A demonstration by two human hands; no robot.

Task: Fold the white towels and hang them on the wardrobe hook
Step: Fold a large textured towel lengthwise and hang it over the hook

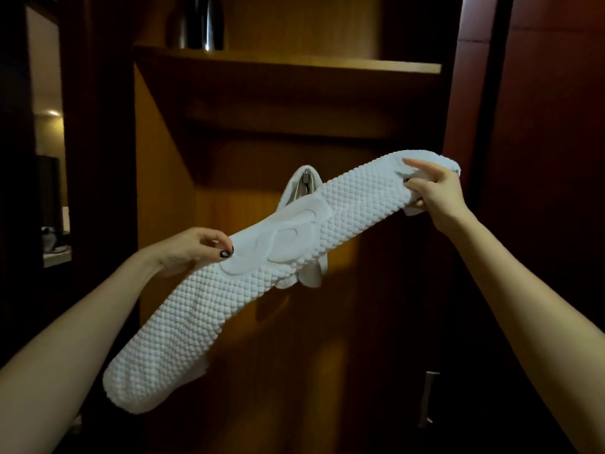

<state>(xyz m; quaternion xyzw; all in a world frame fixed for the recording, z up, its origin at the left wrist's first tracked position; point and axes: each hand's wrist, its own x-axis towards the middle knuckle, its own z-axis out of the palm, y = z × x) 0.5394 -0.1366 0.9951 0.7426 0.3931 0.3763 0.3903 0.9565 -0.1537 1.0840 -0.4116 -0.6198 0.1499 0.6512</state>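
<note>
Folded towel (262, 273) held slantwise before the wardrobe (229, 322), left hand (193, 249) pinching its middle, right hand (432, 188) gripping the raised end, another towel (302, 185) already on the hook (305, 182).

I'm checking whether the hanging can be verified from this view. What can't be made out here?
- Metal wardrobe hook: head view, mostly covered by the white towel already hanging and the folded white textured towel held in front.
- Hanging towel's lower part: hidden behind the held towel.
- Right hand fingertips: tucked into the fold.
- Dark object on the wooden shelf: too dim, cut by the top edge.
</note>
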